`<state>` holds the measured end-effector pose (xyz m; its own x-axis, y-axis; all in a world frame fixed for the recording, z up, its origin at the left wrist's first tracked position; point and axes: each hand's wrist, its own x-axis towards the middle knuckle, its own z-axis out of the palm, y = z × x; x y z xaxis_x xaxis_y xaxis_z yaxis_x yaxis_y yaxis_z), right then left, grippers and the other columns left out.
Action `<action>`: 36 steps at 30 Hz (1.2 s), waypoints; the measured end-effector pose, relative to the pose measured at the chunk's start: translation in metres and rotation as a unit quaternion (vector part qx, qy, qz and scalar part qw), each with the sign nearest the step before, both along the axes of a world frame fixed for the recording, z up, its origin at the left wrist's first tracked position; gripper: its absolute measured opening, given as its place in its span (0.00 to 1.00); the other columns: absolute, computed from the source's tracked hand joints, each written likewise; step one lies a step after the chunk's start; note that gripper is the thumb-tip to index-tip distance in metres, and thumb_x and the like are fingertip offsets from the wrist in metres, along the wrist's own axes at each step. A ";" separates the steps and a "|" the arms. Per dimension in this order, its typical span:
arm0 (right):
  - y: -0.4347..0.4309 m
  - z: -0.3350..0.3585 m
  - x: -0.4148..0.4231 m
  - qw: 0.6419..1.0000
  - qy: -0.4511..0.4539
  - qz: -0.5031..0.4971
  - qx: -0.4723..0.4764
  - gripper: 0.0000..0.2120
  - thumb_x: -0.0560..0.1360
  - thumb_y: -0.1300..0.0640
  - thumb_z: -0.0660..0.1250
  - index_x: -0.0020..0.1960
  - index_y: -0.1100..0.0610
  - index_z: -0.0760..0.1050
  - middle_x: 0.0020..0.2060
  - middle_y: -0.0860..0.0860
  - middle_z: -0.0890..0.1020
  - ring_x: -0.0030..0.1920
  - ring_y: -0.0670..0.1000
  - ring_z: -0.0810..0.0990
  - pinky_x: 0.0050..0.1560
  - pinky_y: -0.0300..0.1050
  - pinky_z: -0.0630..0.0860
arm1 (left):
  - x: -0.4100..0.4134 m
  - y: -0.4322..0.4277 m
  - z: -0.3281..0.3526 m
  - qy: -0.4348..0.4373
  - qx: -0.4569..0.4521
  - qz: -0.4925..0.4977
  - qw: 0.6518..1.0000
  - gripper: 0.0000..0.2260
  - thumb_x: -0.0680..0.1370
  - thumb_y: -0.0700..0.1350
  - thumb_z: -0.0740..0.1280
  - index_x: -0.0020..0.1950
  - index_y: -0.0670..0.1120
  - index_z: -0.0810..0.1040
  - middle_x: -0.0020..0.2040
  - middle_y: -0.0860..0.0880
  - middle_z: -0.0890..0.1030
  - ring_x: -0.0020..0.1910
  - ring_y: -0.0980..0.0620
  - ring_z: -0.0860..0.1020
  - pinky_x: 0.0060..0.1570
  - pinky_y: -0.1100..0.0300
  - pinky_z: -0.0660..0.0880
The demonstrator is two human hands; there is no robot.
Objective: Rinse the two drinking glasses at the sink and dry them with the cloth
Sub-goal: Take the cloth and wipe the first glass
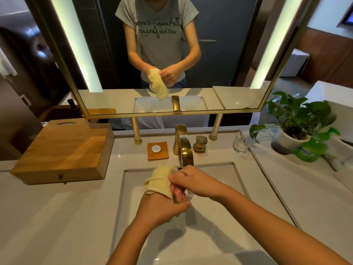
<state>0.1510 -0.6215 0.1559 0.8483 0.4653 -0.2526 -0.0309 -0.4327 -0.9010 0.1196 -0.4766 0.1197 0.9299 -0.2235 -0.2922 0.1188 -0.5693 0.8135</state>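
Over the white sink [236, 190] I hold a clear drinking glass [189, 196] between both hands. My right hand [193, 181] grips it from the right and above. A pale yellow cloth [159, 181] drapes over my left hand [162, 208], which holds it pressed against the glass. Most of the glass is hidden by fingers and cloth, and only its base shows. A second clear glass [241, 144] stands upright on the counter to the right of the tap, beside the plant.
A gold tap [183, 148] with its handle [200, 143] stands just behind my hands; no water shows. A wooden soap dish [158, 151] lies left of it, and a wooden box [61, 152] at the far left. A potted plant [294, 131] and a green bottle [305, 153] stand right.
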 end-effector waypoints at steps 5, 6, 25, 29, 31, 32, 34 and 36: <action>0.008 0.004 -0.016 0.998 -0.052 -0.007 0.039 0.19 0.82 0.56 0.57 0.39 0.57 0.82 0.31 0.48 0.81 0.34 0.44 0.78 0.40 0.34 0.74 | -0.001 0.022 0.020 0.034 -0.178 -0.045 0.982 0.24 0.62 0.50 0.75 0.56 0.54 0.73 0.53 0.49 0.81 0.50 0.55 0.80 0.51 0.61 0.79; 0.010 0.006 -0.019 0.997 -0.072 -0.002 0.042 0.19 0.82 0.57 0.57 0.39 0.57 0.82 0.31 0.46 0.81 0.34 0.43 0.78 0.39 0.34 0.74 | -0.002 0.026 0.022 0.064 -0.216 -0.045 0.973 0.25 0.61 0.51 0.75 0.56 0.52 0.75 0.52 0.48 0.82 0.50 0.53 0.81 0.53 0.57 0.79; 0.054 0.006 -0.034 0.987 -0.117 0.066 -0.088 0.20 0.80 0.50 0.60 0.34 0.56 0.81 0.30 0.49 0.82 0.32 0.44 0.77 0.40 0.44 0.76 | -0.027 0.062 -0.005 -0.010 -0.185 -0.054 0.981 0.27 0.68 0.47 0.76 0.62 0.57 0.66 0.55 0.58 0.76 0.55 0.60 0.77 0.48 0.70 0.76; 0.071 -0.004 -0.034 0.977 -0.200 0.012 -0.077 0.23 0.77 0.45 0.57 0.32 0.56 0.78 0.29 0.52 0.80 0.32 0.47 0.77 0.40 0.45 0.74 | -0.017 0.082 -0.009 0.024 -0.241 -0.034 0.970 0.22 0.68 0.42 0.76 0.56 0.57 0.71 0.54 0.54 0.79 0.53 0.59 0.79 0.48 0.67 0.77; 0.082 -0.013 -0.031 0.963 -0.251 0.008 -0.101 0.25 0.76 0.42 0.55 0.30 0.58 0.75 0.28 0.53 0.78 0.31 0.49 0.75 0.45 0.40 0.72 | -0.012 0.093 -0.013 0.045 -0.257 -0.029 0.965 0.23 0.64 0.45 0.77 0.55 0.57 0.73 0.55 0.52 0.80 0.54 0.56 0.80 0.53 0.61 0.78; 0.086 -0.018 -0.030 0.957 -0.268 0.007 -0.112 0.25 0.76 0.42 0.54 0.29 0.57 0.74 0.27 0.52 0.77 0.31 0.49 0.74 0.51 0.39 0.72 | -0.011 0.097 -0.014 0.054 -0.256 -0.030 0.965 0.26 0.61 0.48 0.77 0.56 0.57 0.73 0.55 0.52 0.81 0.54 0.55 0.80 0.55 0.58 0.78; 0.094 -0.027 -0.029 0.949 -0.281 0.007 -0.145 0.27 0.76 0.41 0.52 0.30 0.57 0.74 0.27 0.51 0.78 0.32 0.48 0.75 0.65 0.36 0.65 | -0.009 0.105 -0.022 0.067 -0.247 -0.026 0.966 0.32 0.56 0.53 0.77 0.58 0.56 0.72 0.56 0.51 0.81 0.55 0.54 0.80 0.57 0.55 0.78; 0.100 -0.033 -0.029 0.938 -0.292 0.016 -0.185 0.29 0.76 0.40 0.50 0.33 0.59 0.78 0.29 0.51 0.80 0.36 0.47 0.77 0.68 0.28 0.54 | -0.009 0.113 -0.029 0.062 -0.240 -0.020 0.969 0.32 0.56 0.52 0.78 0.58 0.56 0.72 0.55 0.53 0.81 0.54 0.56 0.80 0.54 0.58 0.79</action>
